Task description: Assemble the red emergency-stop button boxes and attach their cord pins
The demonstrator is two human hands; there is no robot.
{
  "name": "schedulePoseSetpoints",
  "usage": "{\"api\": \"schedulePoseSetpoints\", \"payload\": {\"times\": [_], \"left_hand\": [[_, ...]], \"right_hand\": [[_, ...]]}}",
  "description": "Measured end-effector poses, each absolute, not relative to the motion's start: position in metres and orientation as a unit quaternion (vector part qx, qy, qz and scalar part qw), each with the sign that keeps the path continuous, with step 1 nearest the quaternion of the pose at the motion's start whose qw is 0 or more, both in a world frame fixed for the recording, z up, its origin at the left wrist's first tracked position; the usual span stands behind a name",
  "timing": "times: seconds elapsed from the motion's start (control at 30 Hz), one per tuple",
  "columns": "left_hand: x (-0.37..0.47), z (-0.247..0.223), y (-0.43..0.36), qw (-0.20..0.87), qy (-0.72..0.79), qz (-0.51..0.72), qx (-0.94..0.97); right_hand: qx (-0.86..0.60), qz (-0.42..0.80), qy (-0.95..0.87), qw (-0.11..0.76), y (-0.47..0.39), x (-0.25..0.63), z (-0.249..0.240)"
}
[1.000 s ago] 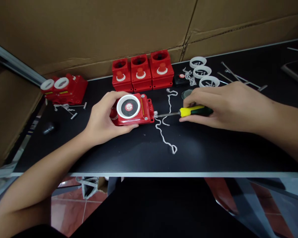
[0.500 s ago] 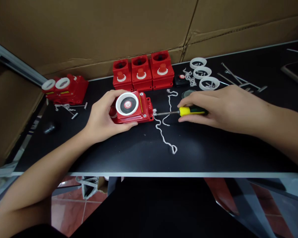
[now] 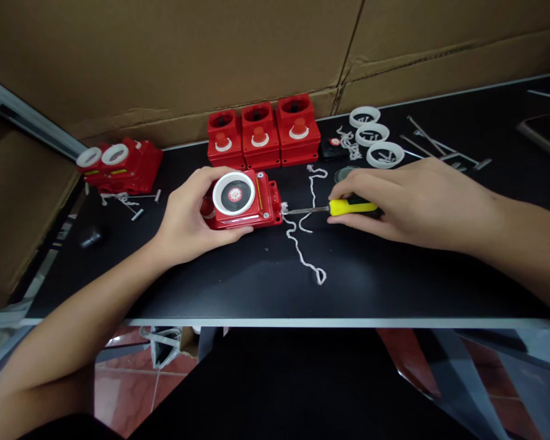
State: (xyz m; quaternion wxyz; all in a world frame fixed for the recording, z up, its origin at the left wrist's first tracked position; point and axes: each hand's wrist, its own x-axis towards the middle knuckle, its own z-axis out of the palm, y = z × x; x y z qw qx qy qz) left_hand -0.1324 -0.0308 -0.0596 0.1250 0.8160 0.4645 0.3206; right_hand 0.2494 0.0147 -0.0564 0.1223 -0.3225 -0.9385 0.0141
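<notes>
Red box (image 3: 242,205) gripped in our left hand (image 3: 187,214) on table (image 3: 238,275); our right hand (image 3: 394,198) fingers closed on screwdriver (image 3: 334,208), tip at box's side

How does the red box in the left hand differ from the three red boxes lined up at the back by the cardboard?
The held red box carries a white ring around a dark face; the three back boxes show open tops with small red buttons. The held box is gripped by the left hand, with the screwdriver at its right side; the back boxes stand untouched, side by side. All share the same red casing and sit on the black table.
</notes>
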Motion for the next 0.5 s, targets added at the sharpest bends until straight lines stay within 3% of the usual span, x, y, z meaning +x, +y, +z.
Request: {"api": "schedulePoseSetpoints", "payload": {"times": [0.33, 0.5], "left_hand": [[-0.1308, -0.058, -0.0307, 0.119, 0.463, 0.308, 0.822], [-0.1302, -0.0566, -0.0321, 0.105, 0.476, 0.287, 0.825]], "right_hand": [[-0.312, 0.012, -0.945, 0.094, 0.0164, 0.2498, -0.0551], [-0.289, 0.02, -0.948, 0.132, 0.0172, 0.2499, -0.0606]]}}
